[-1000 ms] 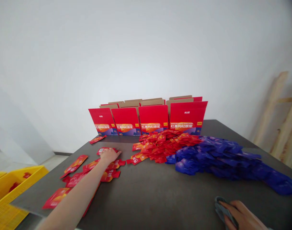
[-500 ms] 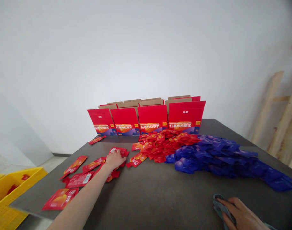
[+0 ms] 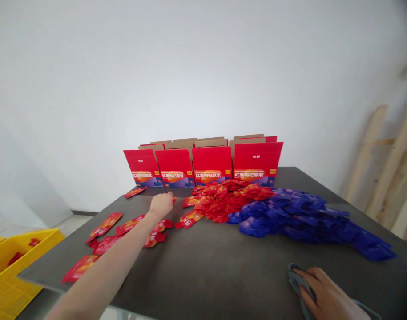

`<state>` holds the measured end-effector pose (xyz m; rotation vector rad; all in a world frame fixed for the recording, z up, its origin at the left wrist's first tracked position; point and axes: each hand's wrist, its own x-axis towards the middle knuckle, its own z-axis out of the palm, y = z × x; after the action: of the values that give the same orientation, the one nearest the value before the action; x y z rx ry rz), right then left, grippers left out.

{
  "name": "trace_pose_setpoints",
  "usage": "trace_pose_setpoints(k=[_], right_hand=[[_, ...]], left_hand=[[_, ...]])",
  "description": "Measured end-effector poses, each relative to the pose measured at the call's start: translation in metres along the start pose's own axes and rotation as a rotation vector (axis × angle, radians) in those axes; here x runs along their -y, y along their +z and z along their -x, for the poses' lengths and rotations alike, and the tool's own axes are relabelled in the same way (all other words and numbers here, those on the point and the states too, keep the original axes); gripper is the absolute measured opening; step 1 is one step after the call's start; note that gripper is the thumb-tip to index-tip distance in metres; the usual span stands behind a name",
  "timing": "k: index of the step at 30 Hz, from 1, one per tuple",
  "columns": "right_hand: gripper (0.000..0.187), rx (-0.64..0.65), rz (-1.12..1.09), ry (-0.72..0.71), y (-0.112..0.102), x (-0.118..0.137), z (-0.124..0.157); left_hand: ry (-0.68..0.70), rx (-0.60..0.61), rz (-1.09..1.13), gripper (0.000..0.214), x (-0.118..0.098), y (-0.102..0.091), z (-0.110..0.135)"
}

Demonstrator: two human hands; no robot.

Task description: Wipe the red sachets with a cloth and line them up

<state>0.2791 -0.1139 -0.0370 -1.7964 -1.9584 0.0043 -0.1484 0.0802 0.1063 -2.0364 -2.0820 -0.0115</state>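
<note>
My left hand is closed above the left half of the dark table. A small red-orange edge of a sachet shows at its fingertips; the rest of it is hidden by the hand. Below my wrist and forearm lie several loose red sachets, some overlapping. Near the front right, my right hand is closed on a grey-blue cloth resting on the tabletop. To the right of my left hand is a heap of red sachets, which runs into a heap of blue sachets.
Several open red cartons stand in rows along the table's back, against the white wall. Yellow crates with some red pieces inside sit low at the left. A wooden frame leans at the right.
My left hand has risen slightly off the red sachets, away from me, and closed with one at its fingertips. My right hand stays on the cloth. The view has shifted slightly.
</note>
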Motion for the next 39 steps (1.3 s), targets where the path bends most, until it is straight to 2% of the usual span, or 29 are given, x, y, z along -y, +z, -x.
trace_pose_setpoints(k=[2, 4, 5, 6, 8, 10, 12, 15, 17, 18, 20, 22, 27, 30, 33, 39], right_hand=[[0.034, -0.008, 0.023, 0.031, -0.001, 0.006, 0.002], [0.033, -0.020, 0.024, 0.039, 0.002, 0.007, 0.002], [0.033, -0.022, 0.018, 0.034, 0.003, 0.007, 0.002], [0.034, -0.022, 0.014, 0.028, 0.004, 0.008, 0.001], [0.035, -0.005, 0.021, 0.022, 0.002, 0.009, -0.001], [0.036, 0.031, 0.051, 0.027, -0.005, 0.012, -0.004], [0.036, 0.041, 0.083, 0.021, -0.013, 0.016, -0.005], [0.035, 0.002, 0.114, -0.020, -0.025, 0.022, -0.003], [0.035, -0.023, 0.123, -0.068, -0.030, 0.025, 0.000], [0.035, -0.034, 0.126, -0.095, -0.031, 0.027, 0.000], [0.034, -0.053, 0.134, -0.151, -0.031, 0.035, -0.001], [0.034, -0.071, 0.150, -0.191, -0.028, 0.050, -0.005], [0.045, 0.009, 0.217, -0.269, -0.006, 0.103, -0.020], [0.048, 0.028, 0.283, -0.245, 0.005, 0.116, -0.020], [0.048, 0.033, 0.312, -0.191, 0.006, 0.104, -0.014], [0.032, 0.017, 0.290, -0.134, -0.005, 0.045, 0.000]], left_hand=[[0.036, -0.066, 0.094, 0.027, -0.005, -0.015, 0.014], [0.132, -0.046, 0.446, 0.025, -0.025, -0.020, 0.036], [0.206, 0.035, 0.769, 0.023, -0.040, -0.016, 0.050], [0.251, 0.172, 1.076, 0.025, -0.059, -0.010, 0.063], [0.238, 0.455, 1.481, 0.027, -0.101, 0.010, 0.090], [0.155, 0.704, 1.673, 0.029, -0.141, 0.031, 0.110], [0.102, 0.837, 1.764, 0.032, -0.169, 0.045, 0.122], [0.196, 1.036, 1.701, 0.038, -0.178, 0.049, 0.125], [0.289, 1.160, 1.504, 0.037, -0.169, 0.045, 0.120], [0.307, 1.175, 1.403, 0.040, -0.164, 0.044, 0.116], [0.303, 1.133, 1.270, 0.055, -0.154, 0.043, 0.110], [0.290, 1.073, 1.226, 0.060, -0.151, 0.045, 0.106], [0.301, 1.039, 1.204, 0.044, -0.157, 0.051, 0.111], [0.318, 1.020, 1.144, 0.036, -0.157, 0.049, 0.114], [0.347, 1.031, 1.071, 0.032, -0.155, 0.048, 0.113], [0.320, 1.020, 1.068, 0.017, -0.154, 0.053, 0.112]])
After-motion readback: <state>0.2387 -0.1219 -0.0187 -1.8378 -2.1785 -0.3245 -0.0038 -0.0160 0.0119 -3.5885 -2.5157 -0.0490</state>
